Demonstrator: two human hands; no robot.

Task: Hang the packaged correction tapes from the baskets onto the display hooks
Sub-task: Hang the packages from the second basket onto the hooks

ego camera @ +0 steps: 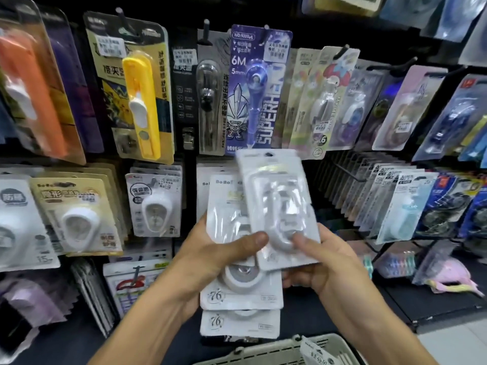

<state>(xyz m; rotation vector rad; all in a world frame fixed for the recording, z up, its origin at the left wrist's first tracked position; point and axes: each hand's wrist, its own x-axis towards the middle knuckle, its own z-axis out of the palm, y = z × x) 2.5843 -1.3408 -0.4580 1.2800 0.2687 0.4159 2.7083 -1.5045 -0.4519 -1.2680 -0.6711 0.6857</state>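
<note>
My left hand [210, 256] grips a stack of white packaged correction tapes [237, 293], thumb lying across their fronts. My right hand [324, 262] pinches a single white correction tape pack [276, 204] by its lower edge, holding it upright in front of the stack, its hang hole at the top. Behind the packs a row of white packages [210, 180] hangs on a display hook that I cannot see. A grey-green basket [266, 351] with more packs [316, 351] sits at the bottom edge.
The black display wall is crowded with hanging stationery: a yellow clip dispenser pack [137, 101], a purple correction tape card [255, 88], white tape packs [155, 204] at left, angled rows [395, 201] at right. A low shelf [434, 299] holds pink items.
</note>
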